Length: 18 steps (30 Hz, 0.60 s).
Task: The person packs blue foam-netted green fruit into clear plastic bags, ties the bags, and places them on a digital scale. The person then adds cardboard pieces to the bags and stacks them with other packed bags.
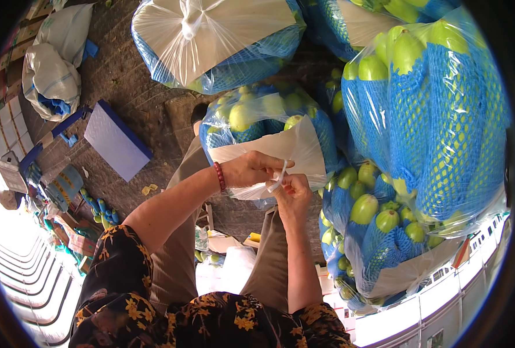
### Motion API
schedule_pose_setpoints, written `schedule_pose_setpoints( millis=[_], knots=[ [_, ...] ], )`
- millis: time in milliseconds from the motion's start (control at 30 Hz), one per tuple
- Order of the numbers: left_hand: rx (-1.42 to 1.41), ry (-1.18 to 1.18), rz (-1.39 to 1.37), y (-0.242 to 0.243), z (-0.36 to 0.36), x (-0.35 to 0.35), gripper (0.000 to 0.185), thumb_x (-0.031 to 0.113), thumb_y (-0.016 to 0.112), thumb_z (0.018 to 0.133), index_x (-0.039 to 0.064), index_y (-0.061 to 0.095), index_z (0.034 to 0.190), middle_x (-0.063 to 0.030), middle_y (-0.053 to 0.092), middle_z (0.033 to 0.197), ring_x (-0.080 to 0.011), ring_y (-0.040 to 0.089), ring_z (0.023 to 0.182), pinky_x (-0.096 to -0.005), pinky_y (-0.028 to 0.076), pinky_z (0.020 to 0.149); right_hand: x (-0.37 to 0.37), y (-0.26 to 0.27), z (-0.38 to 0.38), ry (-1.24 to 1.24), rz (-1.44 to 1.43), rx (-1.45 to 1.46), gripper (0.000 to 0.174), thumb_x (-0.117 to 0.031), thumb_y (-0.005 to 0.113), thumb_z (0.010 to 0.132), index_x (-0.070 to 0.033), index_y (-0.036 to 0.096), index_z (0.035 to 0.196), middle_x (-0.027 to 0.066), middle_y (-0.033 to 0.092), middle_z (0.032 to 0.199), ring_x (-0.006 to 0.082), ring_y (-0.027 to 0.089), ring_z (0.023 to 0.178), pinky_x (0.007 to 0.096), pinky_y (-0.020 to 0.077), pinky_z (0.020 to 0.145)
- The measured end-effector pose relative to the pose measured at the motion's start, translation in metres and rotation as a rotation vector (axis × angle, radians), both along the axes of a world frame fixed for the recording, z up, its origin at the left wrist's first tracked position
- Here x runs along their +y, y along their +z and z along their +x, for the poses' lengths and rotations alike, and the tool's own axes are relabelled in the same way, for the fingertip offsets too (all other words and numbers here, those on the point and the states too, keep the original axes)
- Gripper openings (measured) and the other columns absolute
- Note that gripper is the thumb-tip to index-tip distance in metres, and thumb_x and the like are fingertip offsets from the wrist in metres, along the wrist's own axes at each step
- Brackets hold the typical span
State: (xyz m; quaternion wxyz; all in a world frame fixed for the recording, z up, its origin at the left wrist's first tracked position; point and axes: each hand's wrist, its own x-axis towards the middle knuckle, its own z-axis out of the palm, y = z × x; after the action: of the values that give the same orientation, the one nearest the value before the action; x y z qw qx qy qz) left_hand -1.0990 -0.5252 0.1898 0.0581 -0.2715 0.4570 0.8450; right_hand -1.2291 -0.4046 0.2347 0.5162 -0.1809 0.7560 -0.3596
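Observation:
Before me stands a clear plastic bag (235,106) of light green, gourd-like vegetables in blue foam net sleeves. A pale cardboard sheet (303,145) lies inside its near side. At the gathered mouth, my left hand (251,169) and my right hand (294,195) pinch a narrow white plastic strip (279,177) between them. It is a tie or the bag's twisted end; I cannot tell which. The strip bends in a loop between the two thumbs. A red bead bracelet (219,177) circles my left wrist.
Beyond stands a knotted bag (214,39) with cardboard on top. Large bags of sleeved vegetables (440,117) crowd the right, above another bag (383,243). To the left are a blue-edged flat box or board (117,139), a woven sack (51,82) and a small stool (11,172).

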Motion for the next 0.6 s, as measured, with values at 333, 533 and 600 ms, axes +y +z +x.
schedule_pose_setpoints(
  millis=[333,533,600],
  knots=[
    [-0.033,-0.121,-0.381,-0.006,-0.004,-0.004,0.027,0.005,0.066,0.072,0.003,0.052,0.096,-0.0087,0.054,0.079,-0.0213,0.058,0.064,-0.0344,0.047,0.059,0.011,-0.016,-0.05,0.116,0.241,-0.183,0.025,-0.017,0.07,0.081,-0.003,0.053,0.068,-0.0027,0.051,0.056,0.004,0.043,0.048,0.023,0.0333,0.044],
    [-0.183,-0.626,-0.893,0.029,0.008,0.071,0.024,0.008,0.059,0.076,0.01,0.058,0.1,-0.0077,0.058,0.092,-0.0282,0.064,0.07,-0.0398,0.054,0.059,-0.019,-0.049,-0.014,-0.107,0.116,0.102,0.019,-0.006,0.059,0.079,-0.004,0.049,0.063,-0.0007,0.05,0.055,0.0065,0.043,0.047,0.0245,0.0348,0.044],
    [-0.246,-0.68,-0.765,0.025,-0.008,0.093,0.025,0.009,0.058,0.079,0.012,0.061,0.103,-0.0088,0.062,0.097,-0.0283,0.065,0.079,-0.041,0.055,0.065,-0.03,-0.061,0.007,0.043,-0.024,0.354,0.014,-0.006,0.058,0.076,0.0,0.052,0.065,0.0047,0.051,0.053,0.013,0.046,0.048,0.0319,0.0408,0.05]
  ],
)
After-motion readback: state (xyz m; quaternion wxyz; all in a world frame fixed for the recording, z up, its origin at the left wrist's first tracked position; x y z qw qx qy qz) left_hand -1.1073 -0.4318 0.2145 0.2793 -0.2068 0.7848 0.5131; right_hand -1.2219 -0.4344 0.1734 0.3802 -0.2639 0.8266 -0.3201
